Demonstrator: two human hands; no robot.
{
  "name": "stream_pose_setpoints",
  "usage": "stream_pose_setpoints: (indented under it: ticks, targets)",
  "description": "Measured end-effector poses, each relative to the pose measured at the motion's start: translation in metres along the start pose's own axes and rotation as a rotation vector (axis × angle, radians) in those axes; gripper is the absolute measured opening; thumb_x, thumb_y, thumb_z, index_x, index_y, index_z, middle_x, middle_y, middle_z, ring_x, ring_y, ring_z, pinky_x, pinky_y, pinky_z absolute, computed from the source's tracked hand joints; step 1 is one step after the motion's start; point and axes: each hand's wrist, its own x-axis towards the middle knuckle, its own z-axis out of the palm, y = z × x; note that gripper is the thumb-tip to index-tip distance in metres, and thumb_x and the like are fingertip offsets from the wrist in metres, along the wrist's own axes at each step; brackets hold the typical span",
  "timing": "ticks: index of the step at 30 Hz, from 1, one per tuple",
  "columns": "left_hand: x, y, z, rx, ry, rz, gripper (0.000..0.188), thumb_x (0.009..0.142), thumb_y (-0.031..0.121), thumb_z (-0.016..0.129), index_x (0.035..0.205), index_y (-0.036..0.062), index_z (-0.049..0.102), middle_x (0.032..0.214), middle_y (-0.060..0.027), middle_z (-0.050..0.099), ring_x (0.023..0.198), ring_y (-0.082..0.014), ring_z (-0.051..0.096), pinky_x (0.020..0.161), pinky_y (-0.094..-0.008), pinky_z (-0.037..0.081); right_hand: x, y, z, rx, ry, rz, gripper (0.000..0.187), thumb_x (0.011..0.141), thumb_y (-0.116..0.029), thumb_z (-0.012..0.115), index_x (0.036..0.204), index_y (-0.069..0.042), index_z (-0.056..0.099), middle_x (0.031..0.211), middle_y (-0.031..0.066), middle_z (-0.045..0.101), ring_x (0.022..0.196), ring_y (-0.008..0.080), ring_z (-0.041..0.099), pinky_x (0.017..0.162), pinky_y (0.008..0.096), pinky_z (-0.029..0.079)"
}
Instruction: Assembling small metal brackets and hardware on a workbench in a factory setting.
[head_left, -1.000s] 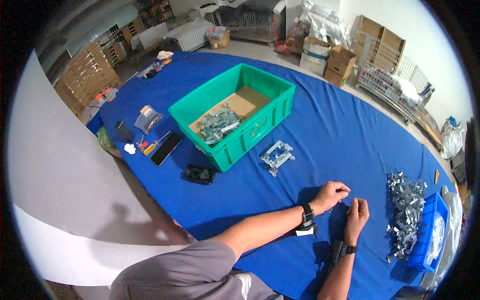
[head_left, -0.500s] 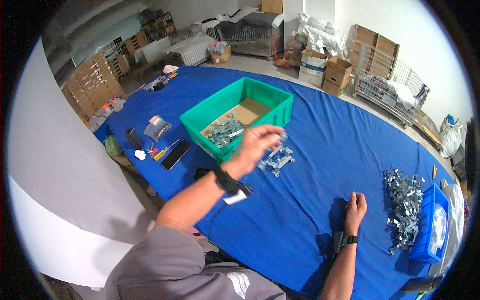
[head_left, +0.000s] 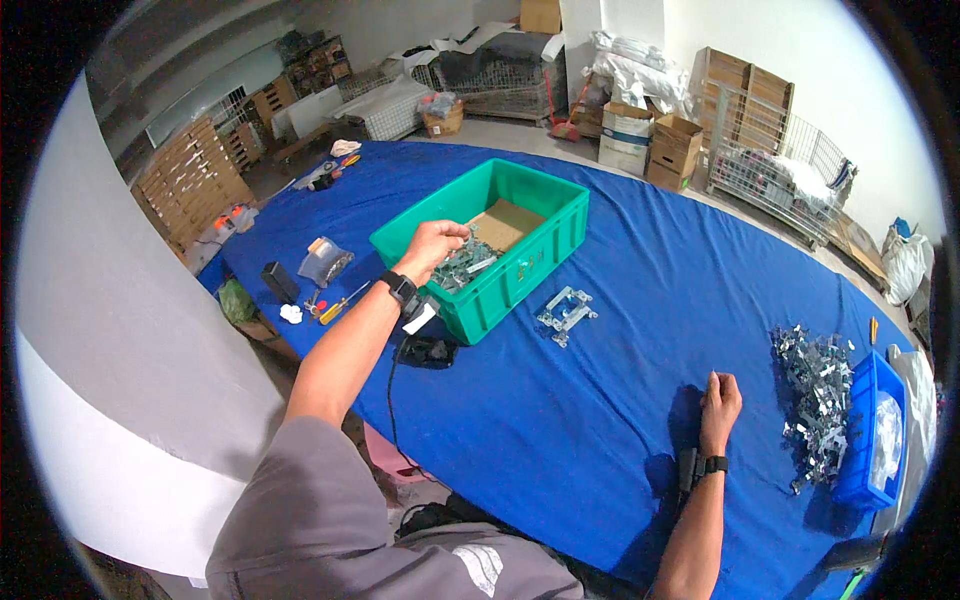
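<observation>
My left hand [head_left: 437,247] is over the left part of the green plastic bin [head_left: 490,295], its fingers pinched together. What they hold, if anything, is too small to make out. Below them lies a heap of small metal brackets [head_left: 462,272] on the bin's brown cardboard bottom [head_left: 507,222]. Just outside the bin's near right side, several metal brackets [head_left: 567,314] form a loose ring on the blue cloth. Farther right, my right hand [head_left: 719,402] is above the cloth with its fingers closed; anything inside them is hidden.
A large pile of metal parts [head_left: 815,400] lies at the right beside a blue bin [head_left: 868,450] with a plastic bag in it. On the left are a phone-side screwdriver [head_left: 335,310], a bag of small parts [head_left: 325,262] and a black box [head_left: 281,283]. A cable [head_left: 393,400] hangs over the near edge.
My left hand has moved left, from above the loose brackets to over the green bin. My right hand remains closed in nearly the same place. The view has shifted slightly.
</observation>
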Motion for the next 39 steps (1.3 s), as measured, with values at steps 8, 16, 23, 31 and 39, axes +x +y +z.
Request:
stream_pose_setpoints:
  ticks: [8, 16, 23, 31, 39]
  targets:
    - [0.009, 0.007, 0.001, 0.072, -0.014, 0.096, 0.031, 0.090, 0.004, 0.062, 0.121, 0.0025, 0.065, 0.119, -0.0057, 0.066, 0.103, -0.0139, 0.061, 0.091, -0.0308, 0.048, -0.002, -0.010, 0.004, 0.000, -0.024, 0.000, 0.022, 0.098, -0.016, 0.058, 0.080, -0.002, 0.057, 0.062, -0.0025, 0.047, 0.053, 0.0055, 0.043, 0.048, 0.0239, 0.036]
    - [0.007, 0.018, -0.001, 0.188, 0.021, 0.157, 0.027, 0.092, 0.009, 0.063, 0.117, -0.0002, 0.067, 0.112, -0.0068, 0.069, 0.100, -0.0154, 0.063, 0.091, -0.0328, 0.049, 0.000, -0.007, 0.000, 0.010, -0.004, 0.031, 0.022, 0.096, -0.016, 0.060, 0.081, -0.001, 0.059, 0.063, 0.0001, 0.051, 0.054, 0.0069, 0.045, 0.049, 0.0251, 0.037]
    - [-0.041, 0.059, 0.089, 0.351, -0.259, 0.358, 0.031, 0.088, 0.020, 0.068, 0.113, 0.0018, 0.069, 0.107, -0.0121, 0.071, 0.095, -0.0222, 0.067, 0.084, -0.0347, 0.053, -0.001, -0.006, 0.002, -0.044, -0.007, 0.040, 0.022, 0.095, -0.015, 0.062, 0.081, 0.001, 0.059, 0.064, 0.0019, 0.051, 0.061, 0.0083, 0.046, 0.054, 0.0286, 0.039]
    - [-0.040, -0.011, 0.197, 0.945, -0.332, 0.294, 0.076, 0.077, 0.048, 0.072, 0.132, 0.0015, 0.049, 0.111, -0.0262, 0.061, 0.103, -0.0402, 0.061, 0.091, -0.0478, 0.049, -0.002, -0.010, 0.001, -0.016, 0.018, 0.027, 0.023, 0.095, -0.016, 0.062, 0.078, 0.000, 0.058, 0.061, 0.0020, 0.051, 0.052, 0.0089, 0.046, 0.049, 0.0281, 0.038]
    - [-0.032, -0.054, 0.210, 0.751, -0.187, 0.495, 0.042, 0.080, 0.001, 0.057, 0.122, 0.0057, 0.055, 0.103, -0.0203, 0.062, 0.096, -0.0400, 0.061, 0.082, -0.0471, 0.051, -0.002, -0.014, 0.004, 0.052, 0.006, 0.054, 0.024, 0.096, -0.017, 0.061, 0.079, 0.000, 0.058, 0.062, 0.0009, 0.051, 0.054, 0.0074, 0.046, 0.049, 0.0267, 0.037]
